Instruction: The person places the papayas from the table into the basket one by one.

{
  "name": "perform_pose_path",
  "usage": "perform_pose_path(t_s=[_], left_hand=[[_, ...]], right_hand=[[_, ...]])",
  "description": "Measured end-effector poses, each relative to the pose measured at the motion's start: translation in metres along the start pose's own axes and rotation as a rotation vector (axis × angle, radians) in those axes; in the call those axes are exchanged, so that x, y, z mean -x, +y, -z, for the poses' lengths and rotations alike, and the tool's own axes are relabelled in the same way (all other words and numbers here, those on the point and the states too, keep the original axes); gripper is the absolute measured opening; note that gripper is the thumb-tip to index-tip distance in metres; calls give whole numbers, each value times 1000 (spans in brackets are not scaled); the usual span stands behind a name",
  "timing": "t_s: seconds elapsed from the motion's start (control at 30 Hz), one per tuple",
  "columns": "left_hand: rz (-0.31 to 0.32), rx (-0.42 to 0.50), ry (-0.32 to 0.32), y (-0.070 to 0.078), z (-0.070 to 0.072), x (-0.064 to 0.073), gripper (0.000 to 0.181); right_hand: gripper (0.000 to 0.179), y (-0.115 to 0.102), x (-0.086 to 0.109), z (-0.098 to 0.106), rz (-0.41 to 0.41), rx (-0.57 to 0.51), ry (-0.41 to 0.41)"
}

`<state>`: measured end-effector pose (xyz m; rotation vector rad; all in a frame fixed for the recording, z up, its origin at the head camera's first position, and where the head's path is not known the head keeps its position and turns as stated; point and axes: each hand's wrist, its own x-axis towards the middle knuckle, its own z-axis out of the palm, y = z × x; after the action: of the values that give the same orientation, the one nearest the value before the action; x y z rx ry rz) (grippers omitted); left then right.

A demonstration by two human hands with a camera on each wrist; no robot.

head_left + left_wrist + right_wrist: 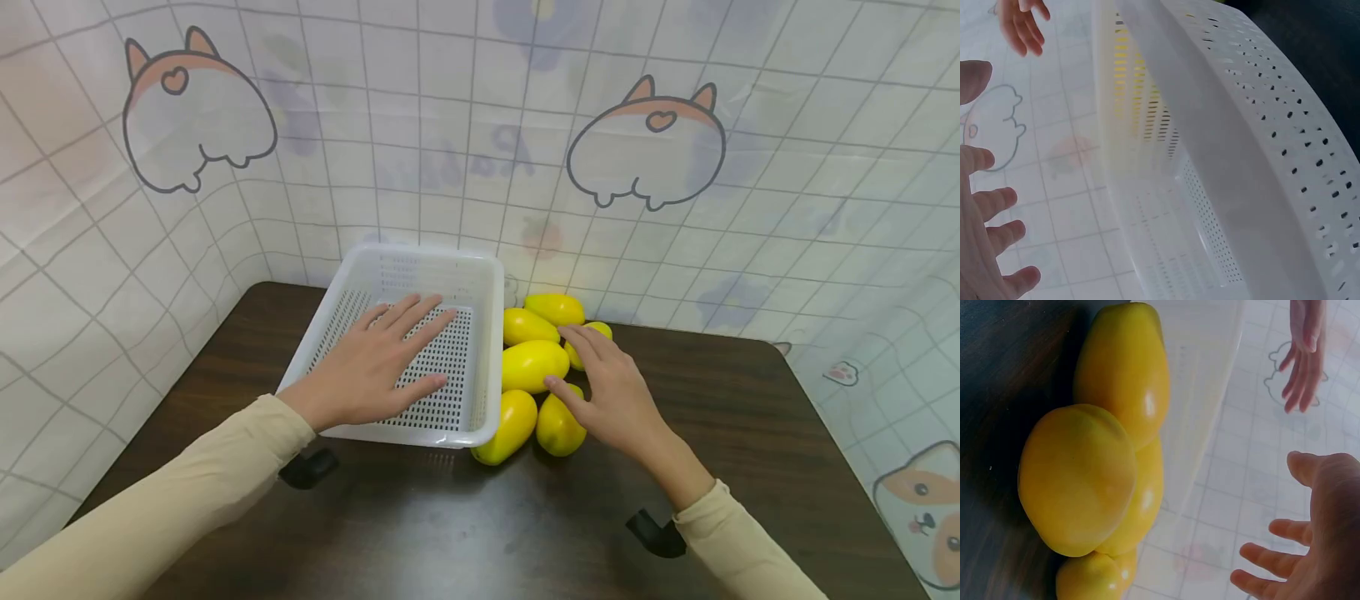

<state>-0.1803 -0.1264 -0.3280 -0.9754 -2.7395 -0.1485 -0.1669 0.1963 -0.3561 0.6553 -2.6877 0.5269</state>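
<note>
Over the white perforated plastic basket (491, 350) hovers my left hand (378, 367), its fingers spread and nothing in them. The left wrist view shows that hand raised apart from the basket's rim (1204, 125). A group of several smooth yellow oval fruits (535, 367) lies against and beside the basket's right side. My right hand (618, 392) is above the right edge of this group, thumb and fingers apart, holding nothing. From the right wrist view, a gap separates that hand (1329, 525) from the nearest fruit (1079, 481). The fingers hide parts of two fruits in the head view.
Everything stands on a dark brown wooden table (720, 417). Behind it and at both sides hangs a white grid-patterned cloth (450, 108) with cartoon animals. A black piece (307, 468) shows under the left wrist, another (656, 533) by the right.
</note>
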Motion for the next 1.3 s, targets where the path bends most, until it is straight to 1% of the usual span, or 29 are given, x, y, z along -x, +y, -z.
perform_pose_path(t_s=[0.27, 0.5, 0.8, 1.3], left_hand=[[19, 26, 13, -6, 0, 6, 73], [48, 41, 8, -11, -4, 12, 75], [47, 50, 9, -17, -4, 22, 74], [67, 44, -5, -27, -9, 31, 74]], right_hand=[[65, 4, 2, -1, -12, -22, 19], [64, 6, 4, -1, -31, -33, 13], [63, 7, 6, -2, -63, -46, -4], [63, 11, 10, -6, -95, -55, -12]])
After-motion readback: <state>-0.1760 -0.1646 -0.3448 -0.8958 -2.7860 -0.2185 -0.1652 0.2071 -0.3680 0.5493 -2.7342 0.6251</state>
